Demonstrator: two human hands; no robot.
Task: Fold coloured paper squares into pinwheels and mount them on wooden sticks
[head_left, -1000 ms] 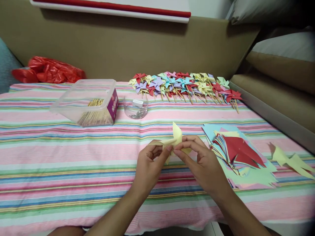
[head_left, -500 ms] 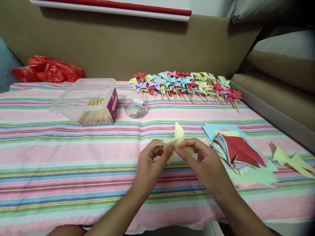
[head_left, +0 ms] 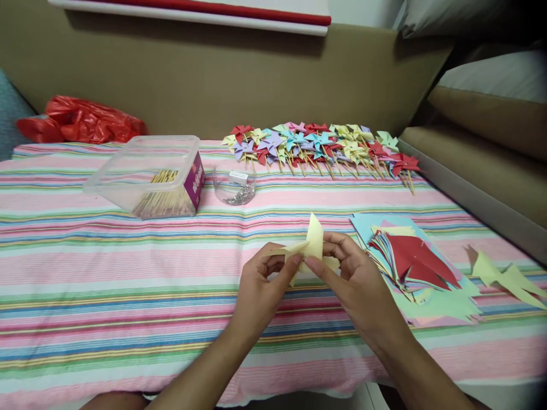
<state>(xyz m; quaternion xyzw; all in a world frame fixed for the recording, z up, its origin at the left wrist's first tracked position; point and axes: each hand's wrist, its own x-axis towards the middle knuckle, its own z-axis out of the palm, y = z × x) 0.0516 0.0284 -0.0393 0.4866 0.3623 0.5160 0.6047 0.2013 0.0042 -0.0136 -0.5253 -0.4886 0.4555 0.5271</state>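
Since half a second ago, a finger of the right hand [head_left: 363, 287] has been shifted from the front of the yellow paper pinwheel [head_left: 315, 234] to behind its raised blade. Near its middle, the pinwheel is gripped between the thumb and fingers of each hand, the left hand [head_left: 260, 285] included. It is held above the striped cloth [head_left: 128, 262], left of the stacked cut sheets [head_left: 421, 256]; stick-mounted pinwheels [head_left: 320, 141] are laid beyond.

This looks like a home. Cushions [head_left: 491, 105] lie on the right, beside a striped cloth [head_left: 106, 270].
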